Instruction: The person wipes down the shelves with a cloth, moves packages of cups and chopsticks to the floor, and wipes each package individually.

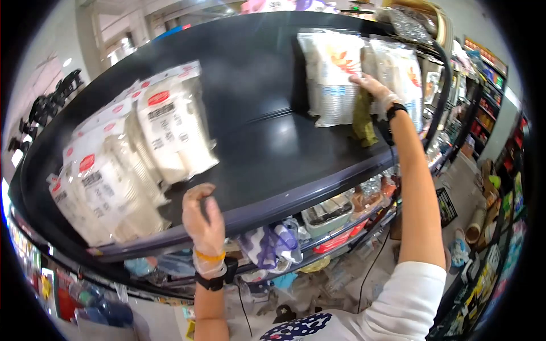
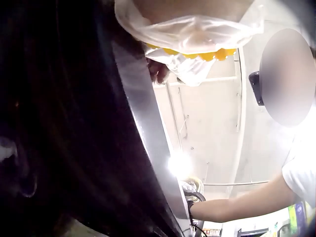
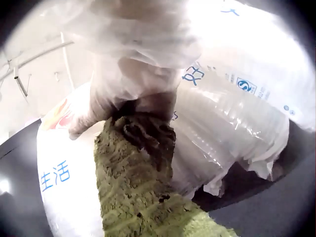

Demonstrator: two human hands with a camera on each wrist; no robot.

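Observation:
My right hand [image 1: 375,90], in a clear plastic glove, grips an olive-green cloth [image 1: 364,120] that hangs from it. In the right wrist view the textured cloth [image 3: 138,182] trails below the curled fingers. A finger reaches against a bag of clear plastic cups [image 1: 335,105] standing on the dark shelf. Just behind that hand is another bag of cups [image 1: 401,62]. My left hand [image 1: 203,221], also gloved and with a yellow band at the wrist, is at the shelf's front edge, fingers loosely bent around nothing. Beside it stands a bag of white cups [image 1: 173,128].
More bagged white cups [image 1: 108,193] fill the left end of the black shelf [image 1: 273,153]. Purple-and-white slippers [image 1: 270,244] and a bin [image 1: 330,213] sit on the tier below. A black cable [image 1: 369,273] hangs near the right arm. A stocked aisle [image 1: 489,210] lies at right.

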